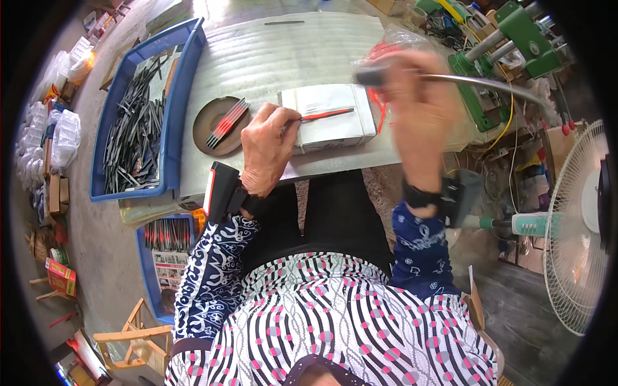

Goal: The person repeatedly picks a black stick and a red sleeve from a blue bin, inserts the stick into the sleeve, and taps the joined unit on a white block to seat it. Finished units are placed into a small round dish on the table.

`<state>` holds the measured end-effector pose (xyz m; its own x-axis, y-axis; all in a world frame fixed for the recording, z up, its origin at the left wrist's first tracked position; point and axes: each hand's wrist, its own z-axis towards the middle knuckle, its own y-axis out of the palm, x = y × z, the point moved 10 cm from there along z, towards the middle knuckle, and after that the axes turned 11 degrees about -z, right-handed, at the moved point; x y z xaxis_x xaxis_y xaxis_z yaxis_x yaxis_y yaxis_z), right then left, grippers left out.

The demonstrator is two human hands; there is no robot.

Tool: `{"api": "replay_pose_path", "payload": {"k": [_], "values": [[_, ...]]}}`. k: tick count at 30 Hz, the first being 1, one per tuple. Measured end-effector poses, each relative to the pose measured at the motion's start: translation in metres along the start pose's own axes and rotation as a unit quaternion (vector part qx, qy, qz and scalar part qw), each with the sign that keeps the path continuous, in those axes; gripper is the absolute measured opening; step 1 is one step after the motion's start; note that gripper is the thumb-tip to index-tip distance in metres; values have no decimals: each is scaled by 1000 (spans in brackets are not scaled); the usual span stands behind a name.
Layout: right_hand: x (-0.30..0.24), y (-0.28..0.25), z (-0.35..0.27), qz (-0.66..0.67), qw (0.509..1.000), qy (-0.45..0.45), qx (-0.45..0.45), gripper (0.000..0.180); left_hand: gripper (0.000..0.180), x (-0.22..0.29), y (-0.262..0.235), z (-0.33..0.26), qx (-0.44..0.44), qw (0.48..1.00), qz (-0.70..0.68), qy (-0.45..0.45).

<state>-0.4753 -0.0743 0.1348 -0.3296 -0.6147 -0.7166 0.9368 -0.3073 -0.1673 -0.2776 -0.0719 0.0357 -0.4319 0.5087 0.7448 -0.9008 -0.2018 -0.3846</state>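
Note:
My left hand is closed in a pinch on the near end of a thin red-and-black strip. That strip lies across a white, flat-topped block with bands around it, near the table's front edge. To the right, my right hand is raised and smeared by motion. It is wrapped round a dark-handled tool with a long, thin metal rod reaching out to the right; its exact kind is unclear. Just left of my left hand, a round brown dish holds several red-and-black strips.
A blue crate full of dark strips stands at the table's left. One dark strip lies at the far side. Red netting and a green machine are at the right, with a fan nearer me.

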Motion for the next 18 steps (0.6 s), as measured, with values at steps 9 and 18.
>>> {"api": "replay_pose_path", "payload": {"k": [9, 18], "values": [[59, 36, -27, -226, 960, 27, -161, 26, 6, 0, 0, -1, -13, 1000, 2, -28], [23, 24, -8, -212, 971, 11, -114, 23, 9, 0, -2, 0, -4, 1000, -20, -24]]}}
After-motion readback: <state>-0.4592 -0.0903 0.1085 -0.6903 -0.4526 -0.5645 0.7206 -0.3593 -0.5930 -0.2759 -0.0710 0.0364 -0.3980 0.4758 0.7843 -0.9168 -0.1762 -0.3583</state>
